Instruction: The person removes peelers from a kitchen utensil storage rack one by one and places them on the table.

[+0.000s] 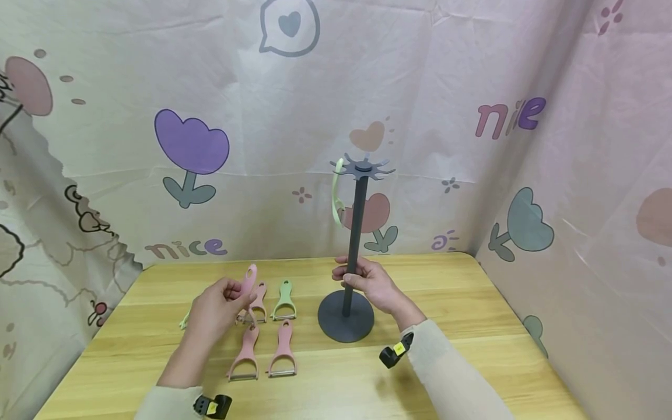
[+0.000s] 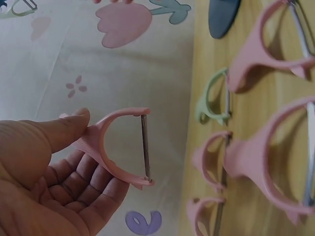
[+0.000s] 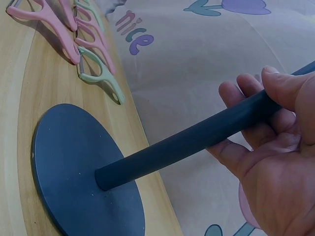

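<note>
A pink peeler (image 2: 106,145) is pinched by its handle between the thumb and fingers of my left hand (image 1: 214,306), raised over the table with its blade end pointing down. My right hand (image 1: 377,284) grips the dark post (image 3: 187,137) of a stand low down, just above its round base (image 1: 346,326). At the top of the stand sits a ring of hooks (image 1: 363,168), and a light green peeler (image 1: 336,192) hangs from a hook on its left side. On the table near my left hand lie two pink peelers (image 1: 248,353) (image 1: 283,350) in front.
Behind those lie a green peeler (image 1: 284,301) and another pink peeler (image 1: 259,303). Part of a green thing (image 1: 185,319) shows beyond my left wrist. The wooden table (image 1: 446,350) meets a printed cloth (image 1: 294,116) at the back and sides.
</note>
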`<state>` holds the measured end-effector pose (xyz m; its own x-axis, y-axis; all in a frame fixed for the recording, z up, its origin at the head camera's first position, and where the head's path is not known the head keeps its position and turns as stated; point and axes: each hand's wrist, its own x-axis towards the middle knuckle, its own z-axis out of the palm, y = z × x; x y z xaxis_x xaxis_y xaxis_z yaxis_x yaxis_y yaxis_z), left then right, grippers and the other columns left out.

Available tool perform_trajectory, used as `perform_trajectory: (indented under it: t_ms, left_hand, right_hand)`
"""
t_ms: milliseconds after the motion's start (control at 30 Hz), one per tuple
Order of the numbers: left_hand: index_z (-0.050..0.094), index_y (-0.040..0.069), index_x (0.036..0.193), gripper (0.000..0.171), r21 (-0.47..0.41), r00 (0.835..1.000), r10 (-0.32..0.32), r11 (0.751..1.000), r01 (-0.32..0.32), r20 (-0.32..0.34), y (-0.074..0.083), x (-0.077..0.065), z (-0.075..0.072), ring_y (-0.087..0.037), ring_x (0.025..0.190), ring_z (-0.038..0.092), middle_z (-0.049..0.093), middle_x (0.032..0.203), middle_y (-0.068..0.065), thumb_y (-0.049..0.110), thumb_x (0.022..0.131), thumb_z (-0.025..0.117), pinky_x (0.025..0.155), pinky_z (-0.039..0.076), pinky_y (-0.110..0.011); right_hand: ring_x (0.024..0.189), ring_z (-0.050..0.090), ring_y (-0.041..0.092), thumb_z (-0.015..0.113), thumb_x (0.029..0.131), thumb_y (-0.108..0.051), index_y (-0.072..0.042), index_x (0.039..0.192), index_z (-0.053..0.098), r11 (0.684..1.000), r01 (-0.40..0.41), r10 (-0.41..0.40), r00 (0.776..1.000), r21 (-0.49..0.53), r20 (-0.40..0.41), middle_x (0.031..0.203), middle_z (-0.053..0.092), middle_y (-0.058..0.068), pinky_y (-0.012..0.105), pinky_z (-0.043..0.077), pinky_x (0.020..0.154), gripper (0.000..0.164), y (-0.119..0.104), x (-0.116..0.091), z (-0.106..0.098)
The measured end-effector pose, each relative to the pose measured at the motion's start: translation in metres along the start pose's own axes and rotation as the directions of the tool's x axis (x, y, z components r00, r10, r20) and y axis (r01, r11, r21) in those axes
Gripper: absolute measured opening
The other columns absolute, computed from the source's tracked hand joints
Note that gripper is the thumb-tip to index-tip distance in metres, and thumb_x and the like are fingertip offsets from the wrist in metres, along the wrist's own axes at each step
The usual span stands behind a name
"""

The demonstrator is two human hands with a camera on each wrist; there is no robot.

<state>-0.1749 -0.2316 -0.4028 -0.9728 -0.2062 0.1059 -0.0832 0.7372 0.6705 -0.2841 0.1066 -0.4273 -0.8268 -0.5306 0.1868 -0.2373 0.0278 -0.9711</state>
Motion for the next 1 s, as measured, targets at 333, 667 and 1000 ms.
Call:
perform_trajectory:
  t_ms: [333,667,1000]
  left_hand:
    - [0.067,0.001,0.116,0.046,0.064,0.998,-0.039,0.997,0.036,0.050,-0.022,-0.005,-0.008,-0.024,0.085,0.064,0.073,0.102,-0.012,0.043,0.097,0.074,0.071,0.050,-0.037]
    - [0.065,0.002,0.097,0.041,0.206,0.981,-0.139,0.972,0.110,0.132,-0.035,-0.007,-0.015,-0.025,0.074,0.056,0.065,0.082,-0.008,0.041,0.093,0.077,0.060,0.041,-0.035]
    - [0.063,-0.010,0.125,0.063,0.340,0.936,-0.248,0.927,0.155,0.249,-0.047,-0.009,-0.016,-0.038,0.080,0.065,0.069,0.098,-0.032,0.040,0.089,0.081,0.068,0.054,-0.051]
  right_hand:
    - [0.123,0.070,0.034,0.062,0.105,-0.004,-0.003,0.146,0.058,1.000,-0.011,0.011,1.000,-0.014,-0.004,0.131,0.069,0.025,0.046,0.056,0.105,0.041,0.000,0.001,-0.002]
    - [0.123,0.070,0.035,0.061,0.105,-0.003,-0.002,0.146,0.058,1.000,-0.005,0.005,1.000,-0.011,0.000,0.131,0.069,0.026,0.044,0.056,0.104,0.041,0.000,0.002,-0.002]
    - [0.123,0.070,0.034,0.062,0.104,-0.003,-0.003,0.145,0.058,1.000,-0.008,0.008,1.000,-0.018,-0.001,0.130,0.069,0.025,0.044,0.057,0.104,0.041,0.000,0.003,-0.002]
